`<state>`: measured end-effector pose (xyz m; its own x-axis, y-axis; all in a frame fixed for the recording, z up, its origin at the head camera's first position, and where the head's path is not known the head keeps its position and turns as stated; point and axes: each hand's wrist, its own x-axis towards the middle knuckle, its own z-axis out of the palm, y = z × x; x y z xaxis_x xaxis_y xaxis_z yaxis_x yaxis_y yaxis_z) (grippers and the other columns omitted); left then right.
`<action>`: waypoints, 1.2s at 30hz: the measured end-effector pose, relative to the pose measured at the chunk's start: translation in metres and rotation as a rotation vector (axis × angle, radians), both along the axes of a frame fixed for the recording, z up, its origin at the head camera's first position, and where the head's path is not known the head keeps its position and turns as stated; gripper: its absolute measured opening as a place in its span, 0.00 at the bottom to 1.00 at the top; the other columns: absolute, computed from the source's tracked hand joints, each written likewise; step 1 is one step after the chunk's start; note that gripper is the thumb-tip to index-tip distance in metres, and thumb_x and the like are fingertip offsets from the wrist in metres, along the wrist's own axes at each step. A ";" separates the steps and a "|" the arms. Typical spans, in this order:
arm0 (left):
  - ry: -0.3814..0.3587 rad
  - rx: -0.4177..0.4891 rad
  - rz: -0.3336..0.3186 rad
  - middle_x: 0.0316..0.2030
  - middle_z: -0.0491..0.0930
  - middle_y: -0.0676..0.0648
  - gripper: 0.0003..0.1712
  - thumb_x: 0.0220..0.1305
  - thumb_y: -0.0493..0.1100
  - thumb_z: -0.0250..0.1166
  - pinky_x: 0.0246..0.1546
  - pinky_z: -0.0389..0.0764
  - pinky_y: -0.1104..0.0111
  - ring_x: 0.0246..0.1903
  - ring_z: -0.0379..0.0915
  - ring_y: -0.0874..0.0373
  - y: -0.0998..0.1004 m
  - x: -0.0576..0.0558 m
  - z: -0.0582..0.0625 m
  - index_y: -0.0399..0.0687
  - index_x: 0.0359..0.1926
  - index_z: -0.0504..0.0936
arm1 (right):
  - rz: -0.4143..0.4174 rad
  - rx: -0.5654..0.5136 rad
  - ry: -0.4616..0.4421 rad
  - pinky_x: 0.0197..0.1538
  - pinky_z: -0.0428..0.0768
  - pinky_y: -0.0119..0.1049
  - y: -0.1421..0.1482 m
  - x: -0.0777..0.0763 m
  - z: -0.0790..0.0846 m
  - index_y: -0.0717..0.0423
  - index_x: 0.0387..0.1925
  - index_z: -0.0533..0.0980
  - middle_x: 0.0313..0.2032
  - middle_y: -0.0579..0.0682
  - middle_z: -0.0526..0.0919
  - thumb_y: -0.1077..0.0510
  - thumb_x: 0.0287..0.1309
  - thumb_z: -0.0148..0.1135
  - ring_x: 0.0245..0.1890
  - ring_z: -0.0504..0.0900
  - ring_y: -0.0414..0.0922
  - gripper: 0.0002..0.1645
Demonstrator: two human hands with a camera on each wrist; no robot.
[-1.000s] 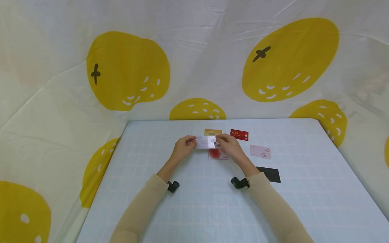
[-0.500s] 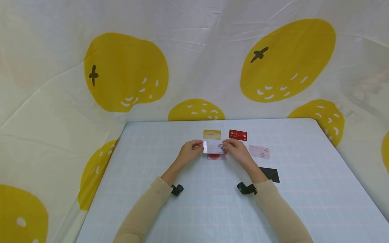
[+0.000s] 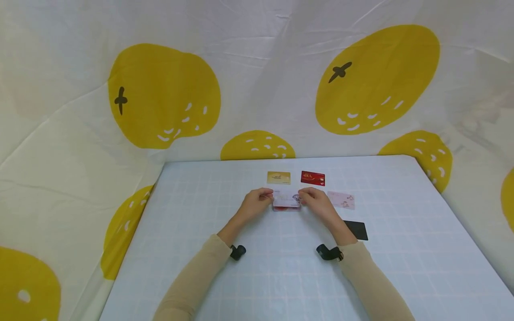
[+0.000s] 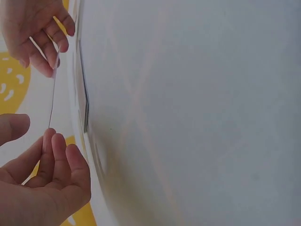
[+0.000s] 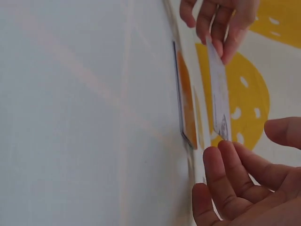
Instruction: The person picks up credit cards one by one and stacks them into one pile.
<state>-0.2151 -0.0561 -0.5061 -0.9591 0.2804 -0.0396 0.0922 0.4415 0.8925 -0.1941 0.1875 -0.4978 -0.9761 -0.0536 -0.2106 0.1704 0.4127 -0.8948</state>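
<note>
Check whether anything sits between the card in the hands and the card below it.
Nothing visible: the held card is above the red-printed card, with a bare gap between them in the right wrist view.

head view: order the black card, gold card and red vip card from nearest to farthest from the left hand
1. Gold card: just beyond the left hand, slightly to its right.
2. Red VIP card: to the right of the gold one.
3. Black card: farthest right, lower in the view.
</note>
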 end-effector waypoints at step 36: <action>-0.104 -0.140 -0.058 0.45 0.84 0.48 0.17 0.70 0.44 0.63 0.51 0.79 0.60 0.46 0.78 0.56 0.003 -0.007 -0.006 0.39 0.55 0.82 | 0.019 0.050 -0.071 0.59 0.73 0.52 0.001 -0.003 -0.010 0.56 0.58 0.78 0.53 0.54 0.81 0.42 0.71 0.56 0.50 0.78 0.52 0.26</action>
